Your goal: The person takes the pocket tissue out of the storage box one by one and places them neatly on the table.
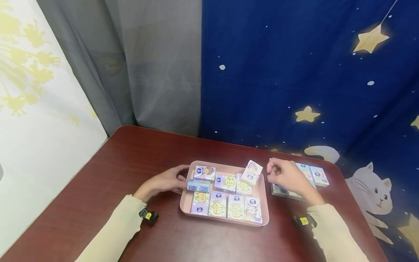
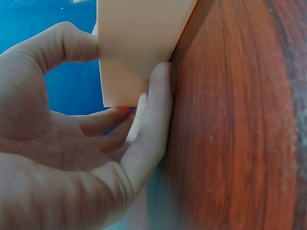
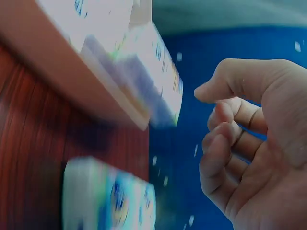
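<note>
A pink tray (image 1: 224,219) stands on the table, holding several small printed tissue packs (image 1: 217,208). My left hand (image 1: 168,179) holds its left end; in the left wrist view, the thumb and fingertips rest against the tray wall (image 2: 127,67). One tissue pack (image 1: 252,172) lies tilted across the tray's far right corner, overlapping a pack beneath it. Just right of that corner is my right hand (image 1: 288,174), its fingers loosely bent with nothing between them. In the right wrist view, a gap shows between the thumb and the tilted pack (image 3: 151,76).
More tissue packs (image 1: 319,176) lie grouped right of the tray, partly hidden beneath my right hand. A blue-topped pack (image 1: 198,185) lies across others at the tray's left. Behind the brown table (image 1: 157,145) hang a grey curtain (image 1: 163,65) and a blue star-patterned one (image 1: 255,72).
</note>
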`<state>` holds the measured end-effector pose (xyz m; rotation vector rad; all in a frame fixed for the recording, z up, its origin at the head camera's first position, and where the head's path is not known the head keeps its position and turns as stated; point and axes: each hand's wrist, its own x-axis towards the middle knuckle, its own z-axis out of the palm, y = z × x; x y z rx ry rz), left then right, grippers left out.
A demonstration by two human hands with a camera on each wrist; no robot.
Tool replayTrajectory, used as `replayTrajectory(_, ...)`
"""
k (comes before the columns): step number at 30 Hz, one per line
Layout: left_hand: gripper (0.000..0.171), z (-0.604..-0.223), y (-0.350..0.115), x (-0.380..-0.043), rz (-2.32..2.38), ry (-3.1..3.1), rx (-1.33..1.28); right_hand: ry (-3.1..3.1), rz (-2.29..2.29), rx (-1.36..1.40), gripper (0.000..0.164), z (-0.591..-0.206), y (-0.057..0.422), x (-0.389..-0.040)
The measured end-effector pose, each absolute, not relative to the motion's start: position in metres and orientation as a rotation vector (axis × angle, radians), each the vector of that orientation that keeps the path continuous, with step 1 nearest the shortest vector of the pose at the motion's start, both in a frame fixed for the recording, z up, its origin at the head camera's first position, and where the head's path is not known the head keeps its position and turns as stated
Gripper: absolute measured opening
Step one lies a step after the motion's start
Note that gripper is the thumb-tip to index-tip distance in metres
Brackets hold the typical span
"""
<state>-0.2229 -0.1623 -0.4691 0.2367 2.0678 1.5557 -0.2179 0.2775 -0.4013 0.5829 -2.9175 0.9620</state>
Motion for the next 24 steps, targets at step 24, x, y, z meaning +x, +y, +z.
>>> replayTrajectory(24, 0.094, -0.469, -0.164, -0.223, 1.583, 2.030, 0.272, -2.899, 0.884, 1.381, 0.034, -0.393, 0.111, -0.229)
